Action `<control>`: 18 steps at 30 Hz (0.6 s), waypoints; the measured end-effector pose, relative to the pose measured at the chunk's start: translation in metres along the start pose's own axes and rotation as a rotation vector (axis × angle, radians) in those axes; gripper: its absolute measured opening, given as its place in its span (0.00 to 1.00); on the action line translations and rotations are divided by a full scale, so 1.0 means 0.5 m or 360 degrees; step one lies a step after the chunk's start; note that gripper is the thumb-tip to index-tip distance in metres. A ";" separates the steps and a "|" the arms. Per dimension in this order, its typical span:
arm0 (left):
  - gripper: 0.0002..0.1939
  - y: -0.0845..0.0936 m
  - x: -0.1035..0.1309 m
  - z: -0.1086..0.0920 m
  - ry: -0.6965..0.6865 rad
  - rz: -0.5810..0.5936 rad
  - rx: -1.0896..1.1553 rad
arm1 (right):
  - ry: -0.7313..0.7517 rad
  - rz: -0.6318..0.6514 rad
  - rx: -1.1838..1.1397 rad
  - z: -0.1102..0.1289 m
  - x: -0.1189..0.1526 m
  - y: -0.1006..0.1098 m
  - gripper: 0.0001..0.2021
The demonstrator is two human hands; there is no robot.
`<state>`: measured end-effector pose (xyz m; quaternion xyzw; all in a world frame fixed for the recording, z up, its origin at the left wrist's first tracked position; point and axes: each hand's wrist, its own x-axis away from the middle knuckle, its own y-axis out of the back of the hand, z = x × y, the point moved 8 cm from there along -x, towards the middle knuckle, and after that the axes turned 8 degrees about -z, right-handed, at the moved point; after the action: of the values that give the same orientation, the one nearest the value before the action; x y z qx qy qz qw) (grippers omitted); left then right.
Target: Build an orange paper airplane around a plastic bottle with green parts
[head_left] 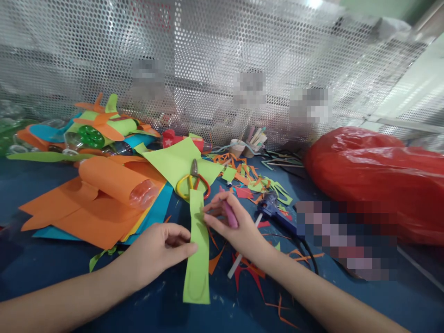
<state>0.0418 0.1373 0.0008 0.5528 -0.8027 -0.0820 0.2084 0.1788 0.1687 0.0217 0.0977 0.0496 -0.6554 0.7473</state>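
Note:
A long strip of light green paper (198, 259) lies lengthwise in front of me, with a faint U-shaped outline drawn at its near end. My left hand (157, 252) is closed on the strip's left edge, thumb on top. In my right hand (244, 229) a purple pen (230, 213) rests between the fingers, its tip pointing away. The right thumb and fingertips are at the strip's right edge; whether they press on it I cannot tell. Just beyond the strip's far end, scissors (194, 178) with yellow and red handles lie on a larger green sheet (166, 162).
Orange and blue sheets (104, 222) are stacked at left under an orange-wrapped bottle (111, 180). Behind them sits a bottle model with paper fins (104, 125). A blue glue gun (277, 215), paper scraps (249, 178), a red plastic bag (374, 180) and a perforated metal screen (215, 51) surround the work.

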 end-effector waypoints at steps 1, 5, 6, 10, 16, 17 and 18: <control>0.13 -0.001 0.002 -0.003 -0.0039 0.0018 -0.0127 | 0.0054 0.0071 0.0128 0.001 0.005 -0.007 0.13; 0.18 -0.005 0.018 -0.025 -0.0303 -0.0004 -0.0669 | 0.0196 0.0249 0.0577 0.000 0.018 -0.025 0.13; 0.17 -0.007 0.022 -0.030 -0.0359 -0.0020 -0.0750 | 0.0250 0.0265 0.0687 0.002 0.020 -0.026 0.14; 0.14 -0.013 0.025 -0.033 -0.0411 -0.0044 -0.0787 | 0.0428 0.0344 0.0900 0.012 0.027 -0.037 0.14; 0.17 0.014 -0.005 -0.006 -0.0180 -0.0117 -0.0247 | 0.0567 0.0176 0.0863 0.049 0.030 -0.029 0.10; 0.18 0.014 -0.008 -0.005 -0.0165 -0.0092 -0.0186 | 0.0576 0.0168 0.0867 0.051 0.030 -0.028 0.09; 0.19 0.013 -0.008 -0.006 -0.0168 -0.0060 -0.0152 | 0.0577 0.0190 0.0885 0.050 0.030 -0.030 0.09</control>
<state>0.0385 0.1437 0.0048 0.5521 -0.7972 -0.1532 0.1903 0.1647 0.1470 0.0421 0.4155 -0.0050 -0.5708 0.7082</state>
